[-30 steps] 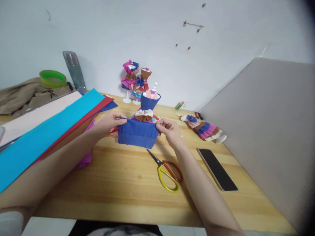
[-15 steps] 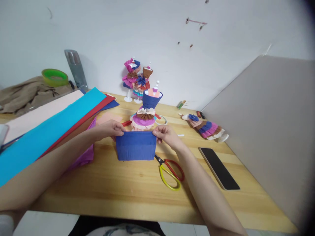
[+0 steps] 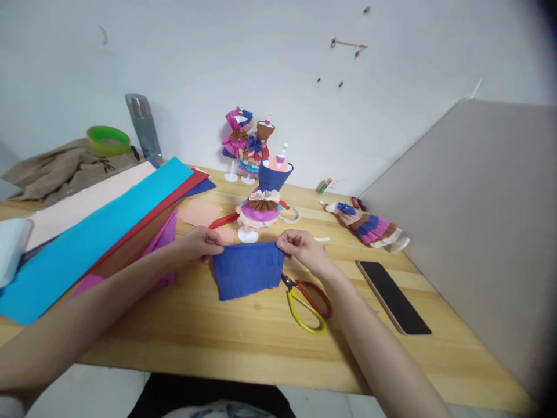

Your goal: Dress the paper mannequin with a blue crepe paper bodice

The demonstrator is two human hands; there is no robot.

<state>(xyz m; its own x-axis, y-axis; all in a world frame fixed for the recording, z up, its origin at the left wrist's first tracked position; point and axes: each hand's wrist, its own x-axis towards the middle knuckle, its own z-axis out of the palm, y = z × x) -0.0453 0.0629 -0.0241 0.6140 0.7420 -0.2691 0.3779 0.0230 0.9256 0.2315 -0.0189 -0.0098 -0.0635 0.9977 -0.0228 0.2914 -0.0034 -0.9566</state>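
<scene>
A piece of blue crepe paper (image 3: pixel 248 271) hangs between my hands above the wooden table. My left hand (image 3: pixel 202 244) pinches its top left corner, and my right hand (image 3: pixel 300 247) pinches the top right corner. Scissors (image 3: pixel 304 302) with one red and one yellow handle lie beside the paper, under my right forearm; their blades are mostly hidden. Just behind the paper stands a small dress form (image 3: pixel 272 177) with a blue top, a brown and cream bow and a pink skirt.
Coloured paper strips (image 3: pixel 117 223) cover the left side, with a cloth, green tape roll (image 3: pixel 108 141) and bottle (image 3: pixel 145 128) behind. Two dressed forms (image 3: pixel 256 145) stand at the wall. A dressed form (image 3: pixel 368 225) lies at right, near a phone (image 3: pixel 394 297).
Both hands have lowered slightly with the blue paper, which now tilts and shows a wavier lower edge. The base of the dress form has come into view. The whole view has shifted slightly.
</scene>
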